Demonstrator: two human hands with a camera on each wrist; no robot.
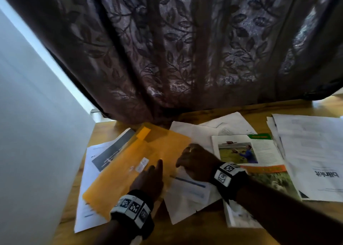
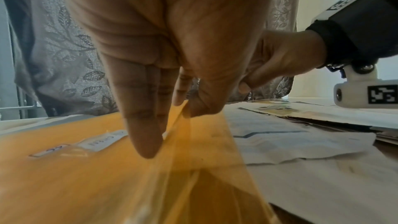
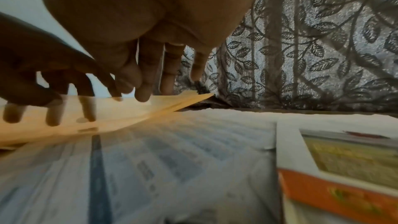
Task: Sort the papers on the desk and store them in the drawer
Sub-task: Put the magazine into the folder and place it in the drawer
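Note:
A translucent yellow folder lies on scattered papers at the desk's centre-left. My left hand reaches onto it and pinches its thin cover sheet between thumb and fingers. My right hand is curled at the folder's right edge, fingertips at the raised cover. A white sheet with a blue line lies under the right hand. No drawer is in view.
A picture magazine lies right of the hands, with a stack of white papers beyond it. A dark booklet sticks out under the folder. A patterned curtain hangs behind the wooden desk; a white wall bounds the left.

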